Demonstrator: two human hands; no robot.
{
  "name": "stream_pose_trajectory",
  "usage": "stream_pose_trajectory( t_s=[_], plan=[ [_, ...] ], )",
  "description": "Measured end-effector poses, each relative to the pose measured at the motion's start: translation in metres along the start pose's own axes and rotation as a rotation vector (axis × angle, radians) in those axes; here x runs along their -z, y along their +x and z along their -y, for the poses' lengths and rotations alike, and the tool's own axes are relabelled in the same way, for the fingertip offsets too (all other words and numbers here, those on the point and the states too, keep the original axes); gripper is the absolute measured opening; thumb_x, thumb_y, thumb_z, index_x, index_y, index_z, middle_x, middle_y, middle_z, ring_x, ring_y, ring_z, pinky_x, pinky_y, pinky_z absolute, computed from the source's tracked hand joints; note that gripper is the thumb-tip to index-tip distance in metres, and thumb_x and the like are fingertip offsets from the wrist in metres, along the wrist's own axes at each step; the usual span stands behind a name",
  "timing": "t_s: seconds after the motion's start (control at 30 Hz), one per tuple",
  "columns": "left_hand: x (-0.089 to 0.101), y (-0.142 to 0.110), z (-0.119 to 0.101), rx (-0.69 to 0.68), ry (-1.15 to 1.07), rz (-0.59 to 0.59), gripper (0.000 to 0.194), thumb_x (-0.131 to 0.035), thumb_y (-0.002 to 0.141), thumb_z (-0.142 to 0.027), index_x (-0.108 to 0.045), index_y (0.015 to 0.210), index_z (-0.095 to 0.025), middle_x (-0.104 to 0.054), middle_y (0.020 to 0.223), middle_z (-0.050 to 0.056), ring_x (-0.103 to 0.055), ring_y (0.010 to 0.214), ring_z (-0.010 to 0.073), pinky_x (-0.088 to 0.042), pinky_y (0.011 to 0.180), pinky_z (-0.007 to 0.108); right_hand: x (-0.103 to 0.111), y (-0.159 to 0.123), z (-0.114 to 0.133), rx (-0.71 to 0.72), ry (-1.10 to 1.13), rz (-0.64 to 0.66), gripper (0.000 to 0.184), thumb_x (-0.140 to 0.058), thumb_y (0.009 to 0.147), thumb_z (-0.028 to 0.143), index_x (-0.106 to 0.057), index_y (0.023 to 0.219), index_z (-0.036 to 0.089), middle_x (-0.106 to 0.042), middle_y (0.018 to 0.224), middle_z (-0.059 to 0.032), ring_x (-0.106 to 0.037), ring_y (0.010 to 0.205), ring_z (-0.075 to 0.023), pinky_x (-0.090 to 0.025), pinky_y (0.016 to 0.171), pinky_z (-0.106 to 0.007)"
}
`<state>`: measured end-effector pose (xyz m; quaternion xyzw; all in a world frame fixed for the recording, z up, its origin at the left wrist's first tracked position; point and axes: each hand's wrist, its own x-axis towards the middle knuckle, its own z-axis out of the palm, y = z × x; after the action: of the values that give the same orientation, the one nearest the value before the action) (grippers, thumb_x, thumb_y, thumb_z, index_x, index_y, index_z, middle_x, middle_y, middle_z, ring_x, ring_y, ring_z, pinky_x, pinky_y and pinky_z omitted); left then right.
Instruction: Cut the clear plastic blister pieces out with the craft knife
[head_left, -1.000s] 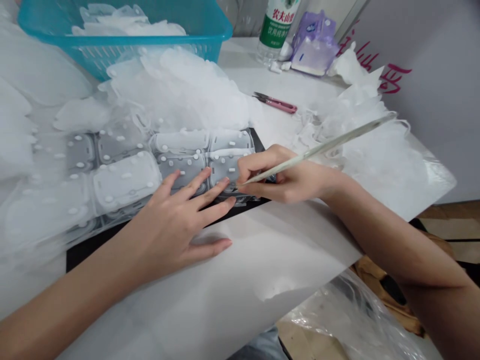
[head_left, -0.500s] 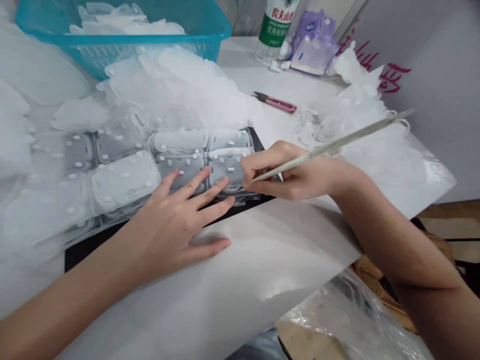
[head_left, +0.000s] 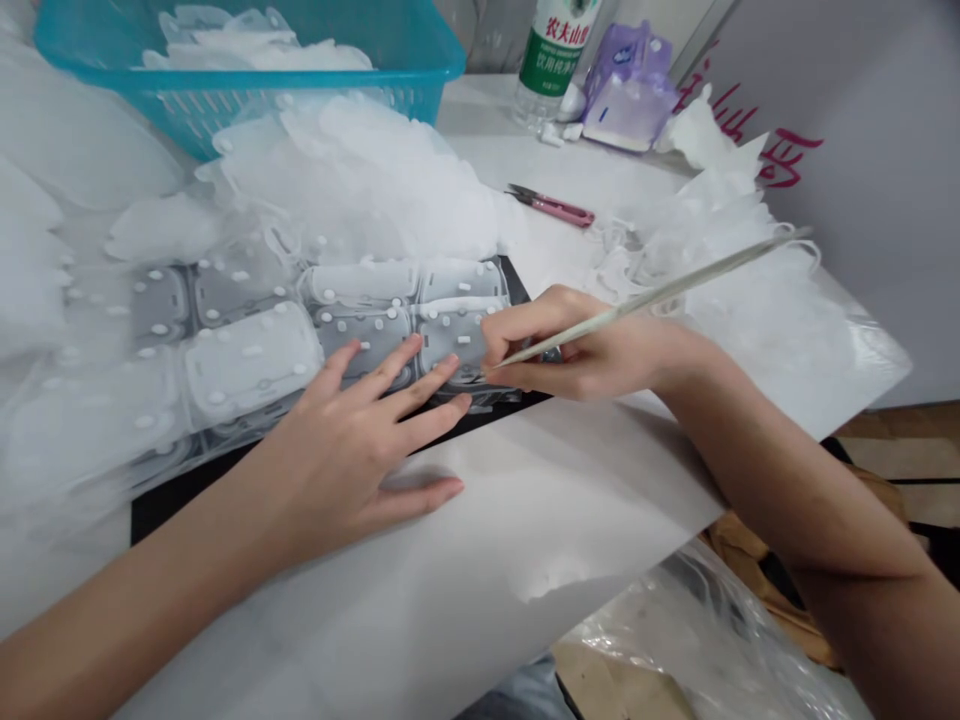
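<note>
Left hand (head_left: 345, 440) spread flat on white plastic pieces (head_left: 360, 335), right hand (head_left: 585, 350) pinching a thin stick (head_left: 660, 296).

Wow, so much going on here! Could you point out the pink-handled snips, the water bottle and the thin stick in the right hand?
Pink-handled snips (head_left: 559, 210): head view, on the pink handles.
Water bottle (head_left: 551, 45): head view, on the green label.
Thin pale stick (head_left: 712, 273): head view, on the shaft's exposed middle.
</note>
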<state>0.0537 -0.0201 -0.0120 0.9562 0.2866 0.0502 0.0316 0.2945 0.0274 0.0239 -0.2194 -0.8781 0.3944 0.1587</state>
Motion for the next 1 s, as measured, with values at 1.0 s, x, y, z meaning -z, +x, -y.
stream_pose_trajectory(
  t_s=[1.0],
  plan=[
    [0.000,0.001,-0.002,0.027,-0.050,-0.009,0.049,-0.044,0.089,-0.050,-0.053,0.129,-0.023,-0.041,0.148,0.007,-0.032,0.138,0.0357,-0.027,0.107,0.062,0.013,-0.005,0.000,-0.041,0.012,0.090,0.017,-0.048,0.087,0.004,-0.048,0.074,0.015,-0.044,0.067,0.0044,-0.036,0.060,-0.0048,-0.030,0.053,-0.017]
  ],
)
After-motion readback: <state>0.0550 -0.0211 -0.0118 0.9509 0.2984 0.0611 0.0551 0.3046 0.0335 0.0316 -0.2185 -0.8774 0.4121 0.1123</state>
